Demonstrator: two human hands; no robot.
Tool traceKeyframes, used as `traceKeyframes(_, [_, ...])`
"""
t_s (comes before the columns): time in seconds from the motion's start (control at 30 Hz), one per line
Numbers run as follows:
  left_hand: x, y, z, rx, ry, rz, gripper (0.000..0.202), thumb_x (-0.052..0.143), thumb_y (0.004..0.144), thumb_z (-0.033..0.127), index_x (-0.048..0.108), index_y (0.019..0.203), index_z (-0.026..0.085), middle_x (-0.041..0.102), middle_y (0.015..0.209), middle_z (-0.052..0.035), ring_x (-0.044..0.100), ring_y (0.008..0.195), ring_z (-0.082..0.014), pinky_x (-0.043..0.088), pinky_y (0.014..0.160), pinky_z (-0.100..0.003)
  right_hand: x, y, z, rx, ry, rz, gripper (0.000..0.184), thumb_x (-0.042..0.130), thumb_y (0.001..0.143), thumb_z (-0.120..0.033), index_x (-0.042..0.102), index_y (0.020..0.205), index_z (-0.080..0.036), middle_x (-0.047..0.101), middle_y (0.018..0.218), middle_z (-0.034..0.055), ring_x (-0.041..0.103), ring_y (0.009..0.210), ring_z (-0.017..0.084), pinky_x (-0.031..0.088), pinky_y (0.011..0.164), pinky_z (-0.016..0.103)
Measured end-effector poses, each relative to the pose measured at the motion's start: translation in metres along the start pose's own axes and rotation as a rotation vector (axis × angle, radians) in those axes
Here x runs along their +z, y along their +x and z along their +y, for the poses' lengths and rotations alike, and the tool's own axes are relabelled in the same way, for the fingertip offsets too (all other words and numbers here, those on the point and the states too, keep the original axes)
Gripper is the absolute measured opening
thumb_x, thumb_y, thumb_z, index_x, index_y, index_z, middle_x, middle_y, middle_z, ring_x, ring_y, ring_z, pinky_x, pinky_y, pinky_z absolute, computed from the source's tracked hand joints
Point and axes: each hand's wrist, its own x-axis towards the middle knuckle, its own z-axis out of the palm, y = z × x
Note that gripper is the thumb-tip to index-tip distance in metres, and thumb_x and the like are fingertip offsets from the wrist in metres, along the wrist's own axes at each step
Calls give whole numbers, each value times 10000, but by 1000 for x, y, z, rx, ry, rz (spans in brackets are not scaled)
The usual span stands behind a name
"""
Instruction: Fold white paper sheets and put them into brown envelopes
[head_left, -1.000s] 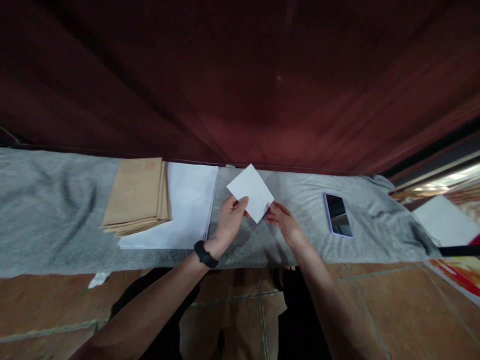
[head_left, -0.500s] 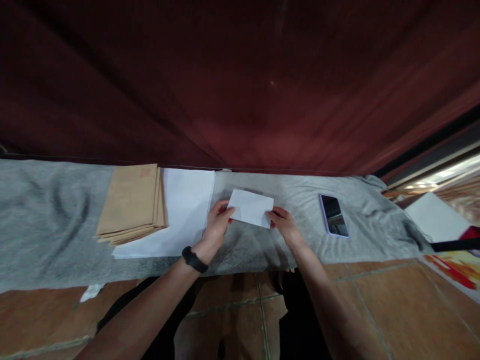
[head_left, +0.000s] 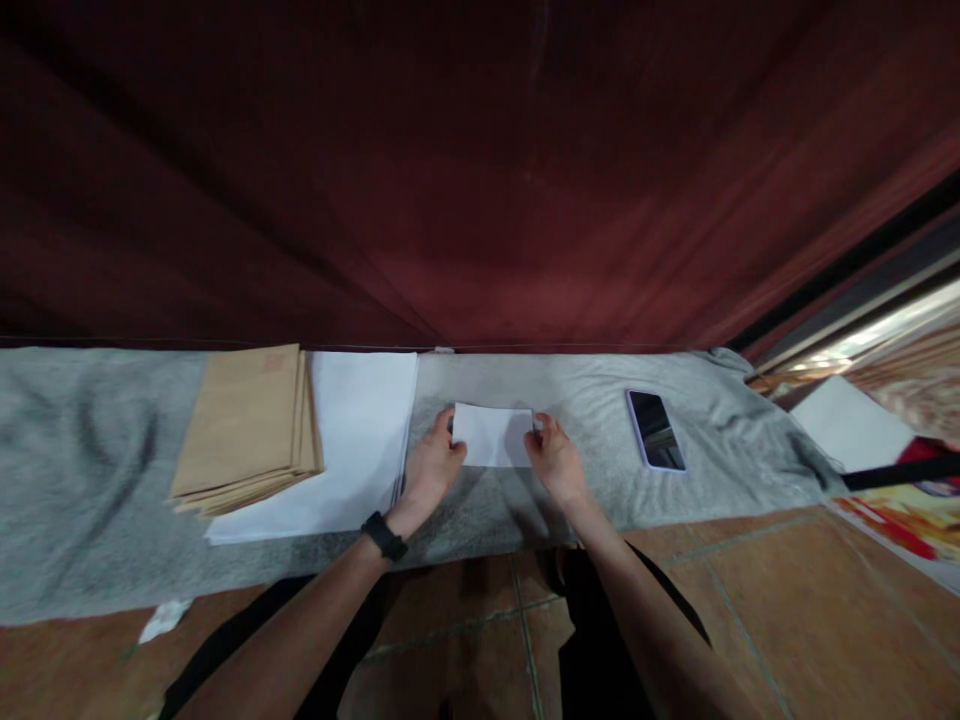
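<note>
While the left hand (head_left: 436, 460) pinches one short edge of a small white paper (head_left: 493, 437), the right hand (head_left: 556, 460) pinches the other, so it spans the gap between them over the cloth-covered desk (head_left: 592, 400); whether it touches down cannot be told. It appears already folded small but not yet released, and any folds left are unclear. Neither hand touches the brown envelopes (head_left: 241, 420), stacked partly over larger white sheets (head_left: 361, 430) on the left, or the phone (head_left: 655, 430) on the right
</note>
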Motion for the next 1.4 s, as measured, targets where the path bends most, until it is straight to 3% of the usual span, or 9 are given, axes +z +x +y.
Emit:
traceKeyframes(0.1, [-2, -3, 5, -5, 125, -35, 602, 526, 898, 170, 392, 1486, 177, 739, 982, -72, 721, 882, -239, 507, 779, -315, 5, -8, -12, -211, -9, 78, 436, 443, 995, -285, 523, 1392, -123, 627, 1304, 175, 595, 1208, 275, 492, 1015, 425])
traceKeyframes(0.2, [-1, -4, 5, 21, 190, -37, 602, 518, 914, 191, 376, 1499, 188, 740, 1051, -87, 719, 941, -252, 516, 807, -328, 19, -20, -25, -433, 9, 20, 486, 371, 1038, -326, 461, 1475, -136, 506, 1498, 151, 458, 1392, 253, 420, 1129, 441])
traceKeyframes(0.3, [1, -3, 3, 47, 204, -32, 581, 515, 918, 200, 393, 1486, 188, 734, 1109, -94, 715, 969, -244, 518, 826, -326, 34, -33, -34, -534, -68, -40, 545, 364, 1051, -384, 389, 1531, -128, 414, 1579, 124, 355, 1473, 241, 328, 1202, 440])
traceKeyframes(0.5, [1, 0, 0, 68, 221, -53, 542, 510, 915, 175, 443, 1453, 184, 738, 1104, -90, 712, 972, -233, 514, 835, -319, 44, -41, -28, -500, -195, 12, 600, 397, 1045, -434, 358, 1545, -104, 369, 1599, 132, 335, 1486, 248, 274, 1227, 428])
traceKeyframes(1.1, [3, -10, 0, 142, 408, -8, 459, 486, 974, 212, 486, 1431, 167, 734, 1142, -131, 721, 984, -265, 543, 844, -367, 32, -40, 3, -413, -298, 82, 622, 368, 1050, -442, 353, 1536, -54, 387, 1579, 191, 382, 1449, 316, 304, 1181, 479])
traceKeyframes(1.3, [10, -20, 2, 367, 536, 187, 395, 453, 968, 189, 577, 1331, 95, 637, 1277, -212, 632, 1151, -339, 499, 973, -492, 32, -40, 5, -402, -300, 93, 605, 365, 1051, -417, 349, 1539, -59, 399, 1574, 187, 390, 1441, 314, 306, 1177, 483])
traceKeyframes(1.4, [27, -27, 9, 561, 454, 166, 441, 411, 992, 196, 508, 1413, 110, 520, 1469, -181, 507, 1346, -305, 421, 1106, -474, 31, -40, 4, -394, -312, 78, 577, 360, 1049, -372, 350, 1543, -73, 391, 1582, 174, 385, 1444, 302, 295, 1183, 483])
